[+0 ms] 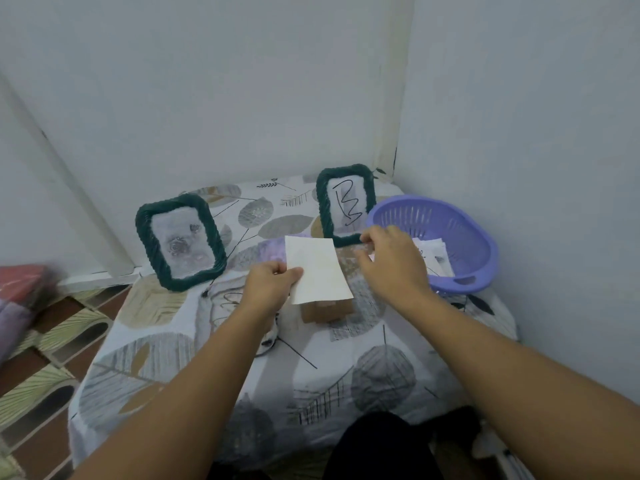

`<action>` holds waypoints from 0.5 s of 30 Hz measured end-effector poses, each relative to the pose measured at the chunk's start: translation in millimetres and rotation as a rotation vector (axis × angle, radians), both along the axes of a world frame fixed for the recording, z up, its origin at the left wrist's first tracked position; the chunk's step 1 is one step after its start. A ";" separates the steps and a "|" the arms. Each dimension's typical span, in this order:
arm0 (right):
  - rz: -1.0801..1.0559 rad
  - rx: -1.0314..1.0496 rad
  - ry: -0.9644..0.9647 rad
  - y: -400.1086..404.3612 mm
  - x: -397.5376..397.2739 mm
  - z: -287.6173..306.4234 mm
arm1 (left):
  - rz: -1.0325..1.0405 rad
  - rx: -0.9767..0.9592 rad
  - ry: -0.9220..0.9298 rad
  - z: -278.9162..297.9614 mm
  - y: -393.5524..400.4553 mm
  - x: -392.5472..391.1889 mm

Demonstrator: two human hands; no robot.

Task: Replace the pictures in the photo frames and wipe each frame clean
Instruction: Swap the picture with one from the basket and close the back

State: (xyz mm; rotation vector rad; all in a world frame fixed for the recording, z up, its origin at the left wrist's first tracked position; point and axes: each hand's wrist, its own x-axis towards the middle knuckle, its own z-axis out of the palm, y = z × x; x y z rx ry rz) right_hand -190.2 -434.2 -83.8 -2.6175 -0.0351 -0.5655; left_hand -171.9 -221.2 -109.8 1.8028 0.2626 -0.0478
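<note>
Two bare forearms, nearest the lens, entering from the lower corners and meeting at picture centre. Left hand (273, 278) pinching the left edge of one blank white sheet (317, 270), thumb on top, sheet lifted and tilted above the table. Right hand (391, 261) just right of the sheet, fingers bent and blurred; hard to say whether anything is held, possibly something clear and thin at the fingertips. Under the sheet, one brown cardboard-coloured block (327, 310), mostly covered, only its lower face showing.

Two dark green braided photo frames standing upright: left frame (180, 242) at centre left, holding a faint grey picture, perhaps roses, too washed out to read; right frame (344, 202) at upper centre, showing a scrawled black mark like a B, its lower right corner hidden behind the right hand.

One purple slotted basket (440, 242) at centre right, touching neither frame, with white papers (433, 254) inside, count unclear, partly masked by the hand.

Leaf-patterned tablecloth (166, 341) over the table, near edge cut off by dark clothing at bottom centre. Small dark and white object (268, 342) beside the left forearm, mostly hidden. Blurred red and purple fabric (20, 299) at the left edge, cropped. Patterned floor (45, 368) at lower left.
</note>
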 end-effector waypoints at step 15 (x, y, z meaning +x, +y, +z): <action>-0.045 -0.203 0.205 -81.1 -6.9 -10.4 | -0.024 0.164 0.015 -10.4 -89.7 26.9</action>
